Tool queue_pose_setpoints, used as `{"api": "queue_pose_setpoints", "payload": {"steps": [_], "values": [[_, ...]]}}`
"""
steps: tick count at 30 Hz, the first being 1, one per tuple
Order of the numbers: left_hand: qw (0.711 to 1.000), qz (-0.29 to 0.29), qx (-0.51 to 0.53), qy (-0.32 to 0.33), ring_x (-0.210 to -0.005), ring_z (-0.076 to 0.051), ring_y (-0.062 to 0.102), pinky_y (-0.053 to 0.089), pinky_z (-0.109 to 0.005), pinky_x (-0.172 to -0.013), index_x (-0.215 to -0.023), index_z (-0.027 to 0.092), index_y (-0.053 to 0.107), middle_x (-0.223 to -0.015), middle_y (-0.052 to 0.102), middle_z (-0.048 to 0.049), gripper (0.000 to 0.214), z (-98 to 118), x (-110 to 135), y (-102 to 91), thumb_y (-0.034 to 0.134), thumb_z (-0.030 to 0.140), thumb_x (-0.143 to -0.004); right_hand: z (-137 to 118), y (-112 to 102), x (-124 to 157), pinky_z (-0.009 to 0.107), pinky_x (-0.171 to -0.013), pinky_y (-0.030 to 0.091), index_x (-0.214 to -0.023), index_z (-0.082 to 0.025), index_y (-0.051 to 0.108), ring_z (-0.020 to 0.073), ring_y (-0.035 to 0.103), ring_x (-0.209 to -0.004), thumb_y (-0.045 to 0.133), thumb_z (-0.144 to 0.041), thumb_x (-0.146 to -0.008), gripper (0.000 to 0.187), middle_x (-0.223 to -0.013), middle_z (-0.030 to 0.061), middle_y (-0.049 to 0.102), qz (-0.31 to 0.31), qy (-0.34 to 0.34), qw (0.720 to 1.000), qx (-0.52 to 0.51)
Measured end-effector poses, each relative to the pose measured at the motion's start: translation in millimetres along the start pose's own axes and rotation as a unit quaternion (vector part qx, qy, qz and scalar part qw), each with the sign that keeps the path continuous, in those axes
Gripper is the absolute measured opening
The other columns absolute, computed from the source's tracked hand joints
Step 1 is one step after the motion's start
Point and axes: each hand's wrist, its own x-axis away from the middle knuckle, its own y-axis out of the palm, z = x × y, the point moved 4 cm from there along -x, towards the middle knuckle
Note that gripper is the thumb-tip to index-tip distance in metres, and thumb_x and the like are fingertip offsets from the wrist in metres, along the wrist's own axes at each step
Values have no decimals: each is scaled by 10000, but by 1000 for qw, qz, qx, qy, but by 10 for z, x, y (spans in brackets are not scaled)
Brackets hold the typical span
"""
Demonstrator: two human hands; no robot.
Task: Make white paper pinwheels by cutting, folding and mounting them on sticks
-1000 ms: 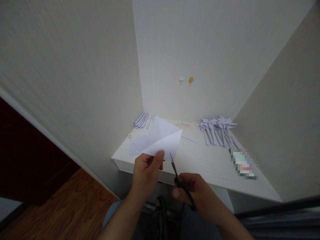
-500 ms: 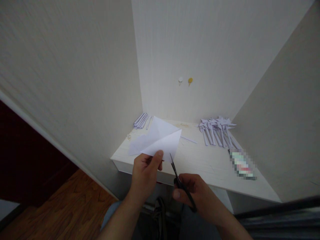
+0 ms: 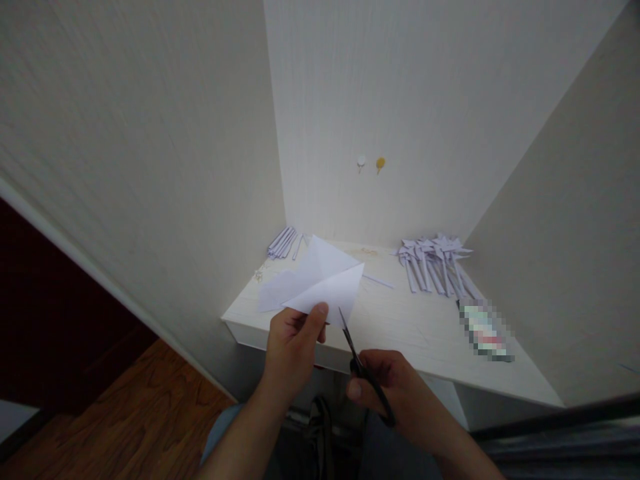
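Observation:
A creased white sheet of paper (image 3: 327, 277) is pinched by my left hand (image 3: 296, 337) along its lower edge, thumb on top. My right hand (image 3: 387, 387) grips black-handled scissors (image 3: 367, 380). Their blades point up and away from me and lie at the paper's lower right corner, overlapping it. Whether the blades are a little apart is hard to see. Behind the held sheet, more white paper (image 3: 270, 291) lies on the white shelf (image 3: 400, 327). A thin paper strip or stick (image 3: 379, 281) rests just right of the sheet.
Several paper pinwheels (image 3: 437, 257) on rolled sticks lie at the shelf's back right. Rolled paper sticks (image 3: 283, 241) are bunched at the back left. A blurred-out object (image 3: 485, 331) sits near the right wall. Two hooks, one yellow (image 3: 381, 163), are on the back wall.
Both hands, the paper and the scissors have shifted very slightly down and right in view. The grips are the same, and the scissor tips still overlap the paper's corner.

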Motion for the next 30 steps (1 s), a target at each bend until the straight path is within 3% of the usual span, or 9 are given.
{"api": "queue_pose_setpoints", "payload": {"steps": [16,30], "values": [[999,-18,31,-11,-503,-137,468,383,-278,-551,-501,212,542,-480,513,17,418,-12,-38,20,656,452,-823,36,-62,13,268,-513,210,-604,-187,526,99,317,-542,810,-640,-699,543,-538,-61,415,44,19,997,57],[998,-30,33,-42,-496,-140,471,382,-282,-531,-466,207,546,-471,517,5,474,-94,30,48,680,504,-811,36,-20,-37,263,-509,209,-625,-198,498,94,283,-552,830,-557,-667,491,-564,-75,372,39,19,999,14]]}}
